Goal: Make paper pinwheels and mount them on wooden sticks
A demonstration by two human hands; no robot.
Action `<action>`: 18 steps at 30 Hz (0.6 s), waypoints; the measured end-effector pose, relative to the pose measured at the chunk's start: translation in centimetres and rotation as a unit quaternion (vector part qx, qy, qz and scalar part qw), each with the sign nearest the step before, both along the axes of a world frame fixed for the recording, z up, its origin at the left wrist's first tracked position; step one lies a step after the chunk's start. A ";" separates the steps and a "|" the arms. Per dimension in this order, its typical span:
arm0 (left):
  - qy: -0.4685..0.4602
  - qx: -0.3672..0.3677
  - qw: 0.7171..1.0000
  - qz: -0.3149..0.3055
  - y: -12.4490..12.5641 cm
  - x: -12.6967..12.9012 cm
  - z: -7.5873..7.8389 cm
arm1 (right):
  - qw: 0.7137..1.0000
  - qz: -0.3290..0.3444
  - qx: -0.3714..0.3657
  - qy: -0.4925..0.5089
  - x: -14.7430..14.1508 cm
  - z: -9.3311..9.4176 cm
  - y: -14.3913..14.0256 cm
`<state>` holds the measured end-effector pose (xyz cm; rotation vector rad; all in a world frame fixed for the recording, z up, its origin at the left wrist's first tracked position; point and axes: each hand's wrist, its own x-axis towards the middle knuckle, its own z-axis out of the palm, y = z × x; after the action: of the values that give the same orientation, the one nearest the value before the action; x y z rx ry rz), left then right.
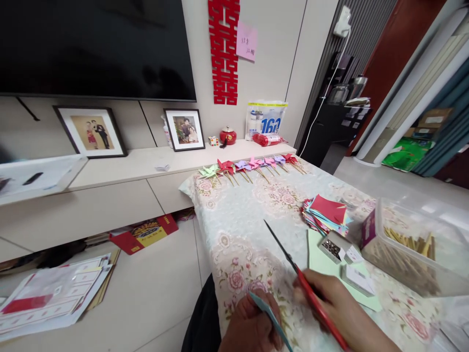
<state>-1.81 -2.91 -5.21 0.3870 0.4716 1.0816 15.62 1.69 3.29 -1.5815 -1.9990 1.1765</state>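
My left hand (254,320) pinches a piece of blue paper (270,317), seen nearly edge-on, at the front of the table. In my right hand (337,300) is a pair of scissors (290,259) with red handles; the dark blades look closed and point away to the upper left, apart from the paper. Right of the scissors lie a stack of coloured paper (328,210), a light green sheet (315,254) and a small open box of metal pins (332,248). Several paper pinwheels (252,165) on sticks line the table's far edge.
A clear plastic tub (410,264) of wooden sticks stands at the right. The table has a flowered cloth (242,220). Behind it runs a low white cabinet (139,168) with framed photos (185,129) and a red jar (228,137). Papers (54,293) lie on the floor at left.
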 end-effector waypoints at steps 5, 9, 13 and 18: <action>0.010 0.031 0.999 0.004 0.0 0.0 -1.6 | 0.961 0.036 0.116 -0.249 -5.4 -0.4 5.8; -0.014 0.087 0.996 -0.008 0.1 -0.3 -1.8 | 0.954 0.034 0.139 -0.263 -9.4 -0.7 7.9; -0.026 0.127 0.991 -0.010 0.4 -0.6 -2.8 | 0.955 0.025 0.154 -0.251 -12.6 -1.0 9.2; -0.026 0.141 0.989 -0.027 0.5 -1.0 -2.6 | 0.964 0.036 0.160 -0.211 -14.7 -1.5 9.2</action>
<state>-2.81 -2.42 -7.84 0.6159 0.2591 1.1050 0.89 10.94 1.77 -1.6991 -2.3786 0.5196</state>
